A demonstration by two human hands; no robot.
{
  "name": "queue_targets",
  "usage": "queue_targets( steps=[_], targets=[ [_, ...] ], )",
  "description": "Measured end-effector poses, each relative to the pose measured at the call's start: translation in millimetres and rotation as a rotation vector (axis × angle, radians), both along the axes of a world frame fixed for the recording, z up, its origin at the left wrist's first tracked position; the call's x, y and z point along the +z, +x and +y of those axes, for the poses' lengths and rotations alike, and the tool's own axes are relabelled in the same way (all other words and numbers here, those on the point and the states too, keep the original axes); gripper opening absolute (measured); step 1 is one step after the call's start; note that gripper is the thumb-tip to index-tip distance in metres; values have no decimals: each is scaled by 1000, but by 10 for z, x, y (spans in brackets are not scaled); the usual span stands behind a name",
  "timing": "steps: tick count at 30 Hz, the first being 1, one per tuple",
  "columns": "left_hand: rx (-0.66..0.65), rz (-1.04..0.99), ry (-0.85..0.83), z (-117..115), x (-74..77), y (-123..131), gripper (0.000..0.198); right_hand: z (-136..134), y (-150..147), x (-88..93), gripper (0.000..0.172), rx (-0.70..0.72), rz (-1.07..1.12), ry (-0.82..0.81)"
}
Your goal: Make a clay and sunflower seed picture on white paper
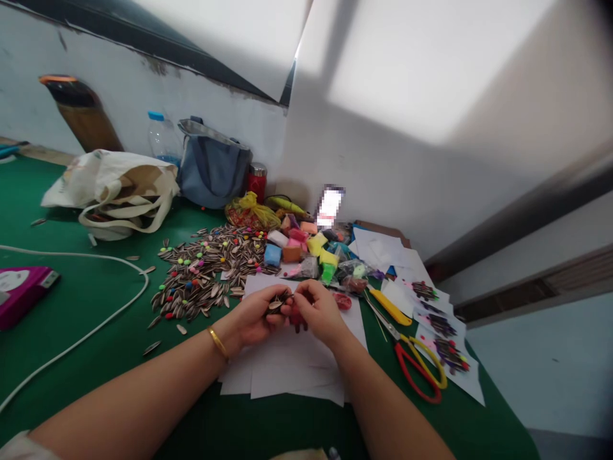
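My left hand (258,316), with a gold bracelet on its wrist, is cupped around several striped sunflower seeds (275,305). Close against it, my right hand (318,313) has its thumb and fingers pinched together at the seeds. What sits in that pinch is too small to make out; some dark red material (295,315) shows between the two hands. Both are above white paper sheets (282,370). Beyond my left hand lies a big pile of sunflower seeds (201,275) dotted with small coloured balls. Packets of coloured modelling clay (292,253) lie past the fingertips.
Red-and-yellow scissors (416,364) and a yellow utility knife (390,306) lie at right, beside papers bearing decorated seed clusters (450,354). Behind stand a blue bag (211,166), a white bag (110,185), a bottle (163,140) and a phone (330,206). A white cable (119,306) crosses the left.
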State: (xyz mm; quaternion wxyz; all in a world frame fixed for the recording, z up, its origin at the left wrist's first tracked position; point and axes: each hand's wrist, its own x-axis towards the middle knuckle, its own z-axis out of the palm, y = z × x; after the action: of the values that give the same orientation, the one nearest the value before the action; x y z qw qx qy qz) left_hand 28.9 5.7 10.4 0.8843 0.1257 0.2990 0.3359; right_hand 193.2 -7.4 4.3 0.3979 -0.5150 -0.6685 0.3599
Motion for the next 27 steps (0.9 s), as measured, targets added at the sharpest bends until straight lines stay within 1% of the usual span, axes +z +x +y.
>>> queue_targets(
  steps=[3, 6, 8, 10, 14, 17, 19, 21, 24, 27],
  targets=[
    [-19, 57, 58, -17, 20, -1, 7, -20, 1, -14, 17, -23, 200, -162],
    [-21, 160, 150, -41, 28, 17, 12, -25, 7, -34, 18, -33, 274, -228],
    [-12, 227, 226, -60, 29, 34, 17, -16, 19, -43, 18, -43, 246, -191],
    [3, 281, 280, -71, 31, 42, 20, 0, 42, -36, 16, -60, 173, -107],
    [1, 329, 318, -66, 29, 19, 24, 27, 117, 48, 9, -45, -3, 82],
    [-33, 326, 334, -47, 7, -11, 25, 28, 186, 126, 8, 3, -97, 174],
    [-45, 336, 338, -27, -14, -25, 24, 19, 231, 144, 9, 21, -149, 201],
    [-25, 369, 337, 2, -35, -34, 22, 8, 268, 120, 10, 24, -191, 204],
    [55, 421, 317, 60, -64, -45, 22, -7, 293, 32, 11, 28, -240, 175],
    [156, 411, 288, 116, -94, -57, 21, -15, 278, -56, 13, 41, -305, 169]
  ],
)
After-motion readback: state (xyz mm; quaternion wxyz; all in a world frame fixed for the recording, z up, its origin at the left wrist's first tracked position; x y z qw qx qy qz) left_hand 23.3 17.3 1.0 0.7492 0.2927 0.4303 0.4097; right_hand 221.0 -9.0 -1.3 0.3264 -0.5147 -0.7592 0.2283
